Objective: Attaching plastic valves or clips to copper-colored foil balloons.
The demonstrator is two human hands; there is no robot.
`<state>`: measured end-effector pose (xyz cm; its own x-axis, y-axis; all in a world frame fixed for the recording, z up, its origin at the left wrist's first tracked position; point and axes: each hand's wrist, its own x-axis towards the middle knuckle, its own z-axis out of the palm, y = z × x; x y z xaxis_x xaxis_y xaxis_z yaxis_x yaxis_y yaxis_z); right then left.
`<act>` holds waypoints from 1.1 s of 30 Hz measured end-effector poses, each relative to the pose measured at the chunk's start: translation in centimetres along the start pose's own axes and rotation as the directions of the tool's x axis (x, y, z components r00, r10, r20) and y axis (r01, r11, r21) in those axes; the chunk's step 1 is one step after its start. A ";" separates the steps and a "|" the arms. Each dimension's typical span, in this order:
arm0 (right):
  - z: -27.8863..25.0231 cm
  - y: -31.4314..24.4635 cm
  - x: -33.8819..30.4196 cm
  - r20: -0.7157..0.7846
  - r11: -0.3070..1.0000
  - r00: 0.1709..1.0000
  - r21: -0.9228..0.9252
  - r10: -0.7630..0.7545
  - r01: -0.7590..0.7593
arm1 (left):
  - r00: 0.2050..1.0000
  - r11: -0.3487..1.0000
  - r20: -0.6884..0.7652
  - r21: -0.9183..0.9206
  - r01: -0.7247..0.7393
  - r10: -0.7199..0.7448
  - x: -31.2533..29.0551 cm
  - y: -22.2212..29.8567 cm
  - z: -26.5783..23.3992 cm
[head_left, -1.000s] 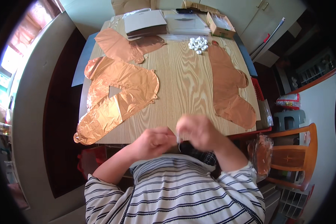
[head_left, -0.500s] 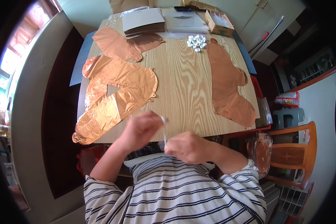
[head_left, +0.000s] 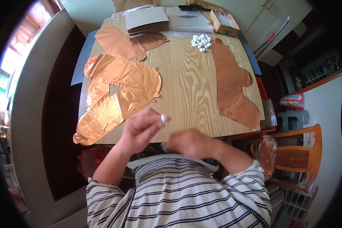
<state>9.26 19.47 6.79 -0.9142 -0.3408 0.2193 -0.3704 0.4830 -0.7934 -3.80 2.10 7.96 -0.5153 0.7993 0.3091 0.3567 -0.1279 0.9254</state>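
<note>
Pinched between the fingertips of my left hand (head_left: 141, 128) is a small white roll of ribbon (head_left: 163, 118), held above the table's near edge. My right hand (head_left: 193, 143) hovers just to its right and a little nearer to me, its fingers smeared by motion; whether anything is in them I cannot make out. To the left of my hands lies a shiny copper-coloured foil balloon (head_left: 138, 78), flat and creased, with small tabs on its edge. Another flat foil balloon (head_left: 112, 40) is behind it, and a third foil balloon (head_left: 228, 76) lies along the right side.
Several small white rolls (head_left: 201, 41) are heaped on the wooden table (head_left: 186, 83) toward the back right. Behind them stand a stack of white-topped sheets (head_left: 146, 19), clear plastic bags (head_left: 190, 22) and a cardboard box (head_left: 224, 22). A wooden chair (head_left: 313, 159) is at the right.
My left hand has risen slightly, bringing the white roll into plainer view. The right hand has shifted a little up and blurred. The white strip seen between the hands earlier no longer shows.
</note>
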 end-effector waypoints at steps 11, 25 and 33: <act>0.4 -0.1 0.1 -0.039 1.000 0.999 -0.007 0.028 -0.028 | 0.994 0.992 0.107 0.120 -0.035 0.022 -0.4 -1.3 0.7; -1.2 1.6 1.1 -0.238 0.980 0.959 -0.083 0.155 -0.180 | 0.999 0.996 0.038 -0.089 -0.024 0.027 -0.8 -0.7 0.8; -2.2 1.0 1.8 -0.331 0.990 0.942 -0.101 0.057 -0.095 | 0.980 0.952 0.191 -0.283 0.116 -0.062 -1.6 -0.4 1.5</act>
<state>6.87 21.16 7.64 -0.9366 -0.0270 0.3493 -0.2965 0.5925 -0.7491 -1.96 1.78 6.77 -0.3781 0.9032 0.2031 0.0598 -0.1951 0.9790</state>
